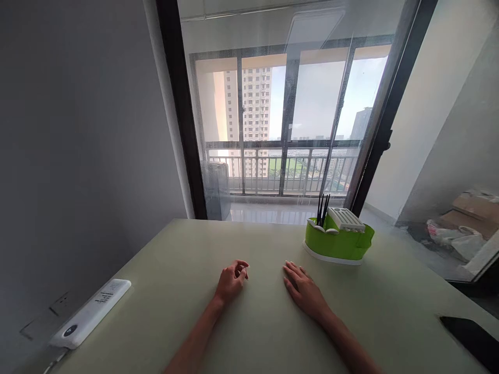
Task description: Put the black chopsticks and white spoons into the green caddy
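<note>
My left hand rests on its side on the pale table. Its fingers curl in toward the thumb, and nothing shows between them. To the right, my right hand lies palm down and flat, its fingers stretched out on the tabletop. A gap of bare table separates the two hands. Beyond my right hand stands a bright green organizer with a white base, several thin black sticks upright in it, and a white slotted piece on top. Neither hand touches it.
A long white device with a cable lies along the left edge by the wall. At the right edge lies a flat black object. Behind the table is a dark-framed glass door; cardboard and plastic bags sit on the floor at right.
</note>
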`<state>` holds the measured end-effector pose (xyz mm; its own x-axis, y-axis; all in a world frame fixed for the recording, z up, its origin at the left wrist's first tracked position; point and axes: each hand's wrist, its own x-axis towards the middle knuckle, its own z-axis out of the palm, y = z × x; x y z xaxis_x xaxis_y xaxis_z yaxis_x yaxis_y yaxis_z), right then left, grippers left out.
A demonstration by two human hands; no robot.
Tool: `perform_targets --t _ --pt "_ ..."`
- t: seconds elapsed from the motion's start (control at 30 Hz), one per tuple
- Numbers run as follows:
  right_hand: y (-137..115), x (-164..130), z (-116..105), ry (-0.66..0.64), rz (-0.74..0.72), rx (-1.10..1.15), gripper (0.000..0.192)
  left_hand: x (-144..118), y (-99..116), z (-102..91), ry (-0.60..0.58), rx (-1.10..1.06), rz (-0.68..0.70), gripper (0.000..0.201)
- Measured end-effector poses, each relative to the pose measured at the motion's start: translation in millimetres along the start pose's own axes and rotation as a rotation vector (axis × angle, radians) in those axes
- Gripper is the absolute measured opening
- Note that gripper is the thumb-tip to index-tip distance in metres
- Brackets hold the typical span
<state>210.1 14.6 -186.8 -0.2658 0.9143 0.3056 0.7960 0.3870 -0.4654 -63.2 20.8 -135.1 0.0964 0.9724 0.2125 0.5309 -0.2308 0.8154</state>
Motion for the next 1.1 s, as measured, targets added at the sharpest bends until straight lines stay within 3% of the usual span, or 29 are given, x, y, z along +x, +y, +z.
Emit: perform_targets --t 0.4,0.53,0.67,0.8,1.1 --pt "2 0 0 0.034 -0.012 0.060 0.049 0 1 0.7 0.007 -0.007 -0.004 0.028" --pt "3 0 0 0.088 -0.014 0.178 0.044 2 1 0.2 0.009 -0.022 -0.006 0.029" --pt "6 1 -4 0.227 0.052 0.376 0.034 2 2 -0.4 0.016 -0.056 -0.014 0.031" --pt "23 5 -14 0.391 0.188 0.421 0.033 2 2 -0.2 0.015 -0.106 -0.027 0.032" --pt "108 2 -44 0.921 0.682 0.444 0.044 7 3 -8.4 0.108 -0.351 -0.084 0.033"
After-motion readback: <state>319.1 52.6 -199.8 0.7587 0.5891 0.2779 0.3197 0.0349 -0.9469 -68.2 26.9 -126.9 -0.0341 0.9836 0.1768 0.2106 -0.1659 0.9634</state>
